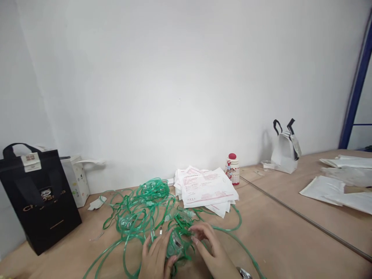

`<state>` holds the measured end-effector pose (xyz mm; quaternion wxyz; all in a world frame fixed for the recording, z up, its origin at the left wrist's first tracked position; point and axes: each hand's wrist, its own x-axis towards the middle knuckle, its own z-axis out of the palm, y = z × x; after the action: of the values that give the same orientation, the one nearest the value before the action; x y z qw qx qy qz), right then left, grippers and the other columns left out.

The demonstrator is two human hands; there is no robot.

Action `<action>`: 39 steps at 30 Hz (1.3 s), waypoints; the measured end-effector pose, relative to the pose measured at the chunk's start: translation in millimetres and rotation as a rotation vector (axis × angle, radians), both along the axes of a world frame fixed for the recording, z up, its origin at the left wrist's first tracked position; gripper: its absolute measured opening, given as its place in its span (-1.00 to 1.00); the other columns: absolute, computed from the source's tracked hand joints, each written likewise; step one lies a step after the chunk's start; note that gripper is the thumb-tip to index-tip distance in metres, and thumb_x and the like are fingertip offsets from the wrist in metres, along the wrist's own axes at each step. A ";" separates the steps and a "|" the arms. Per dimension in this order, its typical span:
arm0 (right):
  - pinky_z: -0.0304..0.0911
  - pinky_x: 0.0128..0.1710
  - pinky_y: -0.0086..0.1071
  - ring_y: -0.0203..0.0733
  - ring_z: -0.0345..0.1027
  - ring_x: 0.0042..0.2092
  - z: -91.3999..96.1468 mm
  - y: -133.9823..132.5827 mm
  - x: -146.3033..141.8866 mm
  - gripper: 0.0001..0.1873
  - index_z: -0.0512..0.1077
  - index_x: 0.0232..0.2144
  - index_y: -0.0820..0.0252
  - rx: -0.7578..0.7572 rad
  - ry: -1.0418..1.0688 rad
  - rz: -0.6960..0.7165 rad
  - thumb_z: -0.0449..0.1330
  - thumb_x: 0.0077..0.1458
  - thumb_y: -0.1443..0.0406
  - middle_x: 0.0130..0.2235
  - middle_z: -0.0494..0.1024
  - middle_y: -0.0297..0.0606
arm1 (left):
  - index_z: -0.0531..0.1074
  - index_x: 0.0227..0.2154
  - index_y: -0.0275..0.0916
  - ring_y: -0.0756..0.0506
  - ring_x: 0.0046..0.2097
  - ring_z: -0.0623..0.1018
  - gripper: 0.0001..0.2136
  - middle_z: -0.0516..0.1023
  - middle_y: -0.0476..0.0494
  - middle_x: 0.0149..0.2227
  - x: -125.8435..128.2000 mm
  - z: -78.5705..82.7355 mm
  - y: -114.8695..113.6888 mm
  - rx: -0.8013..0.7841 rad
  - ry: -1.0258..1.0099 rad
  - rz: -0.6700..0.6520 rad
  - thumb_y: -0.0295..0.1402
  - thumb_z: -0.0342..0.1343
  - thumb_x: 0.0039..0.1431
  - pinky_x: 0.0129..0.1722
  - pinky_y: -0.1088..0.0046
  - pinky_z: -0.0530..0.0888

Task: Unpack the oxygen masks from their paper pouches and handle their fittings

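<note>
A clear green oxygen mask (176,245) lies between my hands near the table's front edge. My left hand (157,252) holds its left side, fingers over the top and thumb below. On the other side, my right hand (211,250) has thumb and curled fingertips close together at the mask's green strap (186,231); the exact grip is small and partly hidden. Just beyond my hands spreads a tangled pile of green tubing (145,209) with more clear masks in it. Loops of tube run left and right past my wrists.
Printed white paper packets (205,188) lie stacked behind the tubing, next to a red-lidded bottle (232,169). A black bag (40,197) and a white box (77,180) stand left. Farther right are a white bag (285,153), a metal strip (302,215) and white packets (328,189).
</note>
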<state>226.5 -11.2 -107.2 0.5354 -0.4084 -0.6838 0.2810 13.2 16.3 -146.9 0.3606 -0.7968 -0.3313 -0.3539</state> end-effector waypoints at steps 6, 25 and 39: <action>0.23 -0.24 -0.31 -0.13 0.28 -0.26 -0.6 -11.2 -8.4 -0.81 0.42 -0.27 0.14 0.029 -0.356 0.106 0.11 0.07 0.21 -0.35 0.38 -0.22 | -0.21 0.25 -0.37 -0.05 -0.13 0.53 -0.46 0.57 -0.16 -0.10 0.3 -1.6 -0.3 -0.030 -0.052 0.094 -0.32 -0.20 0.28 -0.12 0.37 0.29; 0.15 -0.20 -0.36 -0.17 0.34 -0.25 -21.4 -0.5 -16.6 -0.82 0.51 -0.34 0.16 0.016 -0.497 0.191 0.12 0.13 0.25 -0.35 0.53 -0.23 | -0.15 0.25 -0.36 -0.08 -0.15 0.50 -0.43 0.58 -0.15 -0.18 4.5 0.6 -3.1 0.023 0.013 0.067 -0.24 -0.15 0.25 -0.06 0.38 0.25; 0.20 -0.25 -0.34 -0.16 0.27 -0.29 -33.5 5.3 -12.8 -0.68 0.25 -0.17 0.19 -0.050 -0.327 0.050 0.17 -0.03 0.34 -0.34 0.41 -0.26 | 0.26 0.04 -0.29 -0.09 -0.07 0.51 -0.62 0.56 -0.13 -0.09 -3.1 -9.0 0.6 -0.019 -0.009 0.074 -0.24 -0.07 0.20 -0.03 0.35 0.31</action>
<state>213.7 -5.9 -140.7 0.3995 -0.4448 -0.7645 0.2411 10.1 16.9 -155.9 0.3646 -0.7858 -0.3656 -0.3405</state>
